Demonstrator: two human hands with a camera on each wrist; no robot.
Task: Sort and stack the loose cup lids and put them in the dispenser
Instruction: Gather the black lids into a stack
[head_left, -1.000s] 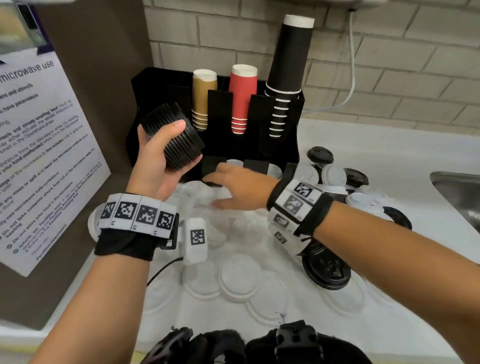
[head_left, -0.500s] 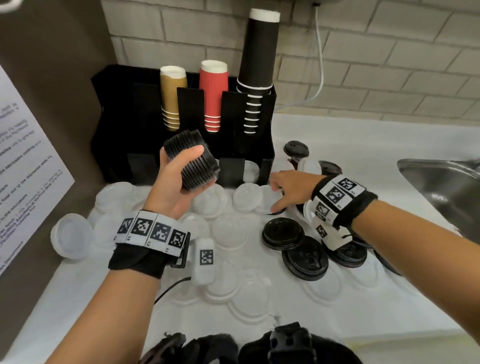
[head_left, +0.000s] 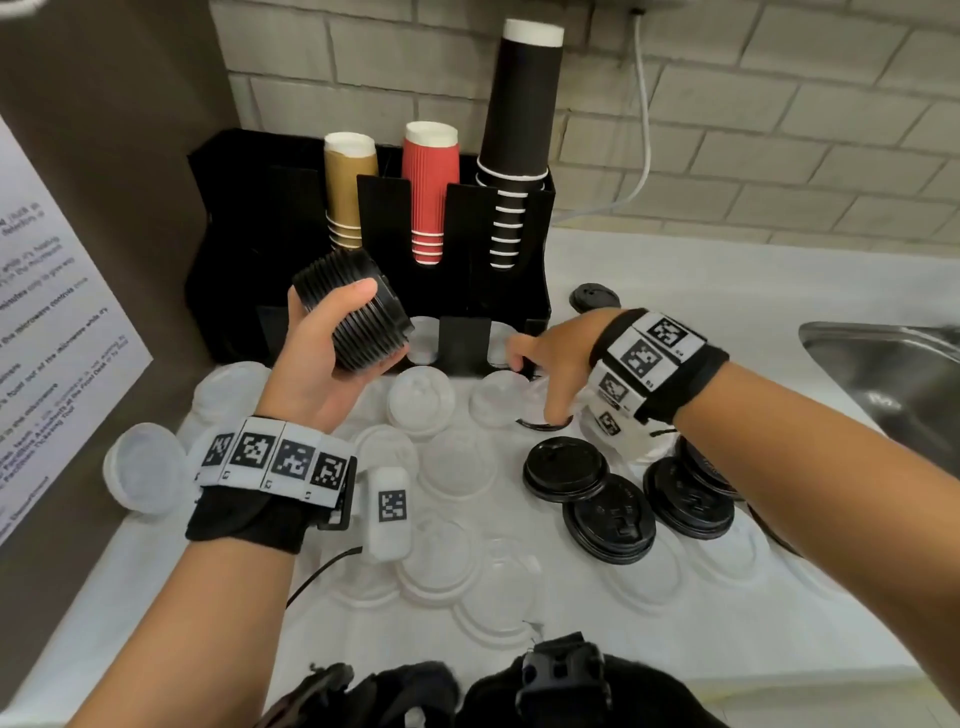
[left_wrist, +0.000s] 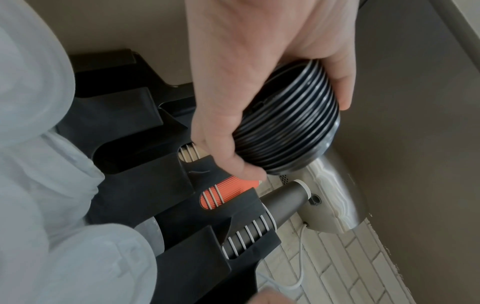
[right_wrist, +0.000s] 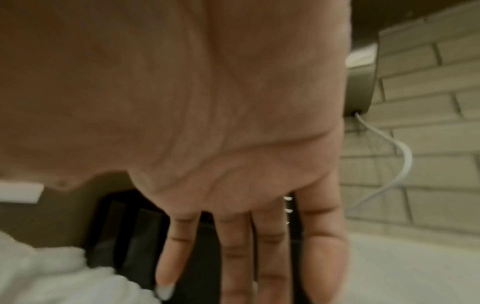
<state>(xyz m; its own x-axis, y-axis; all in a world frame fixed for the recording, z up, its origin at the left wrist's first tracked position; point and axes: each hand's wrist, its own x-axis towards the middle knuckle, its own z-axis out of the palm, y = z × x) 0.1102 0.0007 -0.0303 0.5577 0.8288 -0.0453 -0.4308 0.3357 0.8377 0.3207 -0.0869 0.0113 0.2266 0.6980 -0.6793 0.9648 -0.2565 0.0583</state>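
Observation:
My left hand (head_left: 332, 343) grips a stack of black lids (head_left: 353, 312), held tilted in front of the black dispenser (head_left: 457, 291); the left wrist view shows fingers and thumb curled round the stack of black lids (left_wrist: 285, 127). My right hand (head_left: 540, 364) reaches palm down, fingers straight, over a black lid (head_left: 543, 423) at the dispenser's right front; in the right wrist view my right hand's fingers (right_wrist: 233, 257) are spread and hold nothing. Several loose black lids (head_left: 608, 512) lie to the right. Many white and clear lids (head_left: 457, 462) cover the counter.
Gold (head_left: 348, 192), red (head_left: 430, 192) and black cup stacks (head_left: 519, 135) stand in the dispenser. A steel sink (head_left: 898, 374) is at the right. A notice sheet (head_left: 47, 332) hangs on the brown panel at left. A white cable (head_left: 644, 130) runs down the brick wall.
My right hand has moved right from the white lids in front of the dispenser to the black lid at its right front. The left hand keeps holding the black stack.

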